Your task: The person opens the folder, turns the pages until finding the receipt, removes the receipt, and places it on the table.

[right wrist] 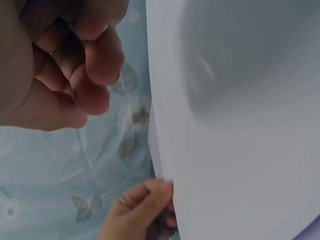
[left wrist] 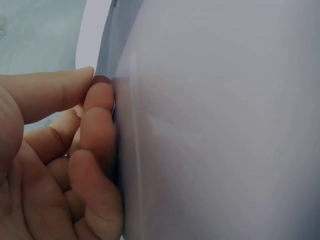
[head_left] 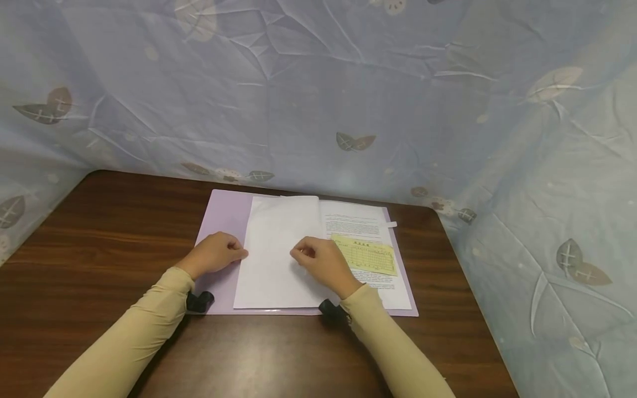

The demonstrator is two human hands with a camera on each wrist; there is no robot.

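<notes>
A lilac folder (head_left: 226,213) lies spread on the table with papers in it. At the left edge of a blank white sheet (head_left: 278,282), my left hand (head_left: 216,254) pinches the paper between thumb and fingers (left wrist: 97,95). Over the middle of that sheet hovers my right hand (head_left: 323,262), its fingers loosely curled with nothing seen between them. In the right wrist view it is apart from the paper. To the right are a printed page (head_left: 350,218) and a yellow slip (head_left: 370,254) with a table on it, partly behind my right hand.
A dark wooden table (head_left: 99,249) carries the folder. Pale blue cloth (head_left: 298,110) with leaf prints hangs behind the table and along its right side. A small white tab (head_left: 391,224) sticks out past the folder's right edge.
</notes>
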